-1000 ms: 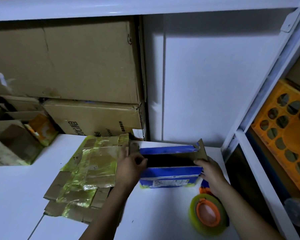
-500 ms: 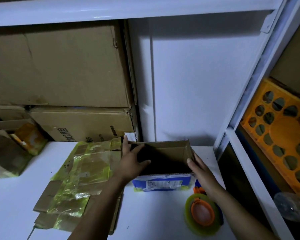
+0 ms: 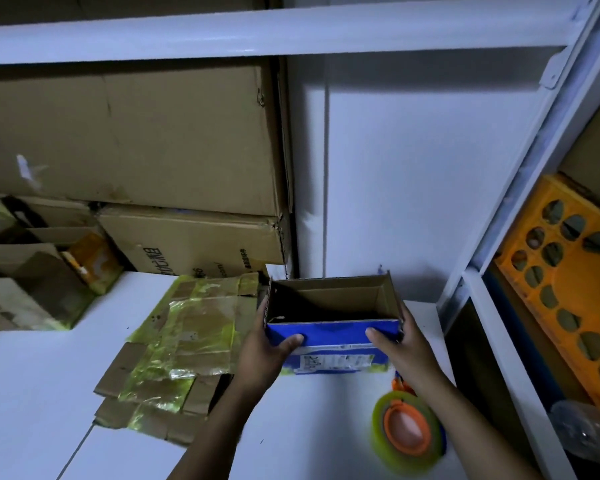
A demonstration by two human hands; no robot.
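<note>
A small blue cardboard box (image 3: 333, 332) with a brown inside stands open-topped on the white shelf (image 3: 32, 393), and nothing shows inside it. My left hand (image 3: 267, 348) grips its left end, thumb on the blue front wall. My right hand (image 3: 400, 344) grips the right end the same way, fingers wrapped round the corner. A printed label runs along the bottom of the front wall.
Flattened cardboard pieces wrapped in yellow tape (image 3: 184, 344) lie left of the box. A yellow tape roll on an orange dispenser (image 3: 407, 433) sits near my right forearm. Large cartons (image 3: 129, 133) are stacked behind. An orange crate (image 3: 568, 289) fills the right-hand bay.
The box has been opened out from a squashed shape into a square open box. Both hands shifted from its top edges to its ends, thumbs now on the front wall.
</note>
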